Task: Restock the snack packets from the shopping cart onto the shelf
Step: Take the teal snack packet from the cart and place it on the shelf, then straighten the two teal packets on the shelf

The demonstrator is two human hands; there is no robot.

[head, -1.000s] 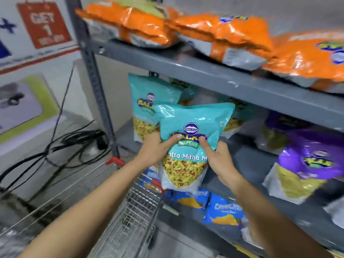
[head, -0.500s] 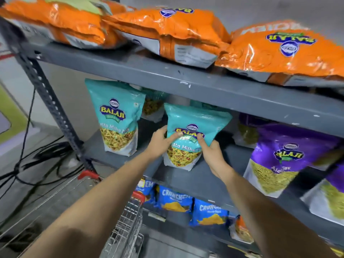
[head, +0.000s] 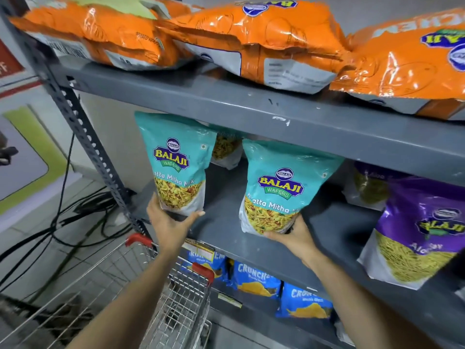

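Two teal Balaji Khatta Mitha Mix packets stand upright on the grey middle shelf (head: 226, 227). My left hand (head: 171, 222) cups the bottom of the left teal packet (head: 173, 162) at the shelf's left end. My right hand (head: 294, 235) grips the bottom edge of the right teal packet (head: 279, 187), which stands on the shelf a little to the right. A third teal packet (head: 225, 149) shows partly behind them. The wire shopping cart (head: 176, 306) with red corner caps sits below my arms; what it holds is not visible.
Orange packets (head: 264, 39) lie flat on the top shelf. Purple Balaji packets (head: 422, 230) stand at the right of the middle shelf. Blue Crunchem packets (head: 256, 275) fill the lower shelf. Black cables (head: 75, 215) trail on the floor left of the perforated shelf post (head: 83, 122).
The teal packet I carried with both hands now stands on the middle shelf. My left hand has left it and taken the bottom of the neighbouring left packet; my right hand slid to its base.
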